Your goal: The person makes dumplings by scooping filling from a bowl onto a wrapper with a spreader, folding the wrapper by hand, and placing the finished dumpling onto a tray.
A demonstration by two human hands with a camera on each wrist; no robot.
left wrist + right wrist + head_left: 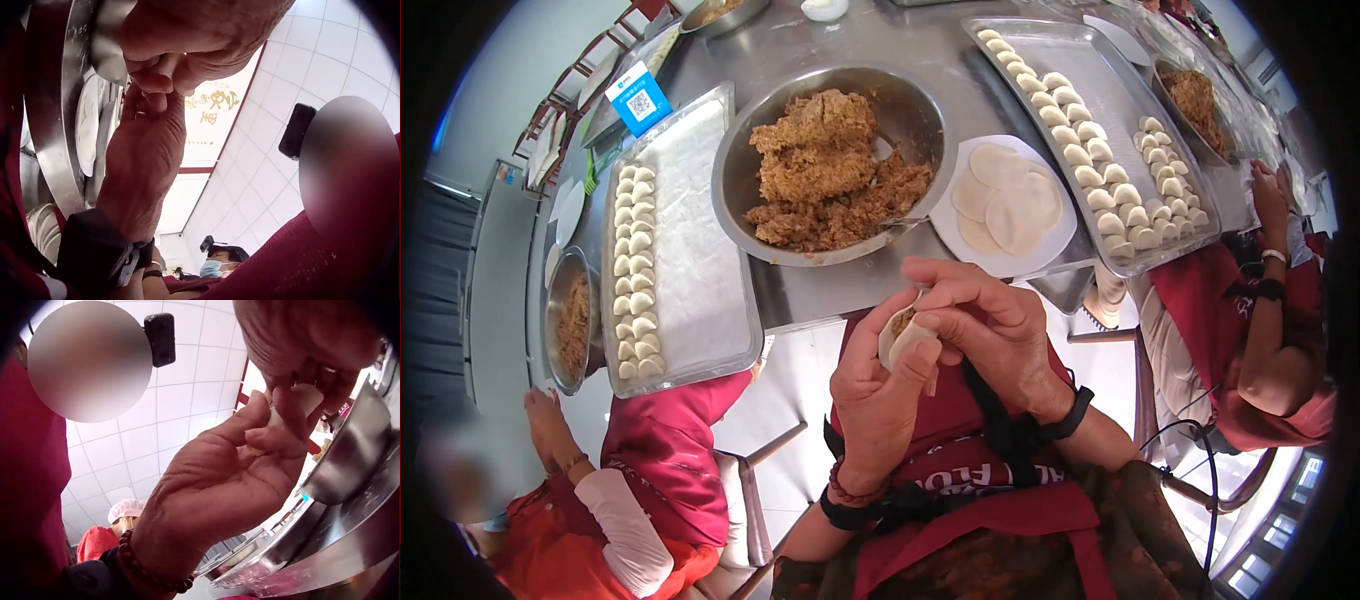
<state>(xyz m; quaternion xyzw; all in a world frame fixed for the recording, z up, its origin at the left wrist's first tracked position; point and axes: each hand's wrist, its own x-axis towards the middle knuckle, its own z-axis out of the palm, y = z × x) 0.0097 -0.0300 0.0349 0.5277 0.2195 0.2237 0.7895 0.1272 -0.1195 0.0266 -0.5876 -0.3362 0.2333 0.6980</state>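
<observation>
A dumpling (892,340) with brown filling showing at its open edge is held in front of my chest. My left hand (878,375) cradles it, thumb along the near side. From the other side my right hand (992,330) pinches the wrapper's edge between thumb and fingers. In the right wrist view, pale dough (307,398) shows between the hands. Beyond them stands a steel bowl (735,215) of brown filling, a spoon handle at its right rim. A white plate (1055,250) of round wrappers (1022,215) sits right of the bowl.
A tray (710,330) with rows of dumplings (635,270) lies left; another tray (1140,90) of dumplings lies right. Smaller filling bowls (572,320) stand at both sides. People in red sit either side of me. The steel table's edge (805,325) is just ahead.
</observation>
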